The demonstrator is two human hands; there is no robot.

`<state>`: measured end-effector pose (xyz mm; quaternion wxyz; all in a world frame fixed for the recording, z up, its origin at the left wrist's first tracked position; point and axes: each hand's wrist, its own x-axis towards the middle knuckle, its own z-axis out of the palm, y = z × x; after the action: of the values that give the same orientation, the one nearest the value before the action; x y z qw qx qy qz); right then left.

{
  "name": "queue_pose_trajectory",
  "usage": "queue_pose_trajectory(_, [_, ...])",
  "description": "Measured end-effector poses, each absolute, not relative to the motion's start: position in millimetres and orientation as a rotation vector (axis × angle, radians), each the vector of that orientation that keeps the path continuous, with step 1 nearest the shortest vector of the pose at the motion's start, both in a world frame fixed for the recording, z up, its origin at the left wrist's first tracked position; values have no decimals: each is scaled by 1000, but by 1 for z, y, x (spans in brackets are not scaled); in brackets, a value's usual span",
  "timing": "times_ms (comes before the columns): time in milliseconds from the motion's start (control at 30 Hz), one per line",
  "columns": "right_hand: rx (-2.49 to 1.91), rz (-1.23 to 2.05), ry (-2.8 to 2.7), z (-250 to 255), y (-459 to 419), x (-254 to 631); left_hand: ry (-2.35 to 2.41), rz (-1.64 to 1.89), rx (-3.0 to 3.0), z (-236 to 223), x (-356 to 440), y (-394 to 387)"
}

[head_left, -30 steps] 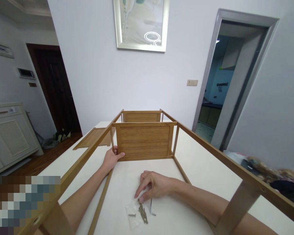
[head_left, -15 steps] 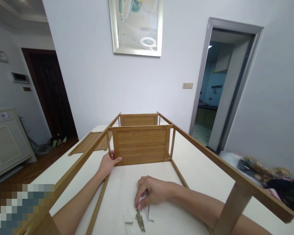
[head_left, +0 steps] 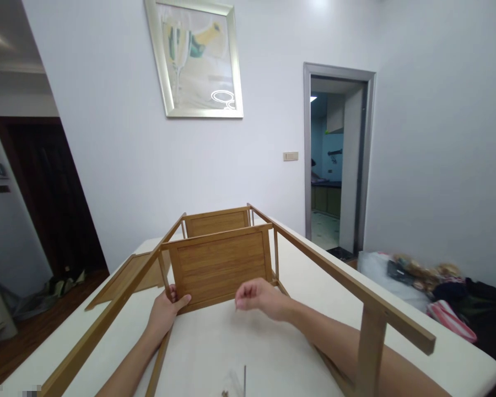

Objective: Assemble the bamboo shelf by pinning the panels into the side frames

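Observation:
A wooden frame of long rails lies on its side, a shelf panel (head_left: pixel 223 264) standing upright across it. My left hand (head_left: pixel 165 311) is closed on the panel's lower left corner where it meets the frame, thumb on the near face. My right hand (head_left: pixel 260 298) hovers in front of the panel's lower right part, fingertips pinched on a small screw; only a bit of its tip shows beneath them. Near the bottom edge of the view stands the shaft of a hex key (head_left: pixel 244 380), beside a few loose screws (head_left: pixel 225 393) that are mostly cut off.
The frame's long rail (head_left: pixel 326 262) runs along the right, above my right forearm, with a crosspiece (head_left: pixel 371 342) close by. Another wooden panel (head_left: pixel 124 278) lies flat at the left of the white table (head_left: pixel 458 353). Clothes and bags (head_left: pixel 430 281) are piled beyond its right side.
My right hand has risen from the pile of screws toward the panel, with a screw in its fingertips. My left hand keeps its hold. The view has turned right and up.

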<state>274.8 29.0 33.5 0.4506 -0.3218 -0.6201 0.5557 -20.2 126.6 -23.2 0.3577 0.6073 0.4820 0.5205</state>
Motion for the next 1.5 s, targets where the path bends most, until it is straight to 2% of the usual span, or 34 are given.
queue_pose_trajectory(333, [-680, 1059, -1086, 82, 51, 374, 1177, 1350, 1522, -26, -20, 129])
queue_pose_trajectory(800, [-729, 683, -739, 81, 79, 378, 1114, 1304, 1367, -15, -14, 122])
queue_pose_trajectory(1267, [-750, 667, -723, 94, 95, 372, 984, 1280, 1344, -24, -14, 130])
queue_pose_trajectory(1500, [-762, 659, -706, 97, 97, 378, 1063, 1345, 1411, -22, -2, 125])
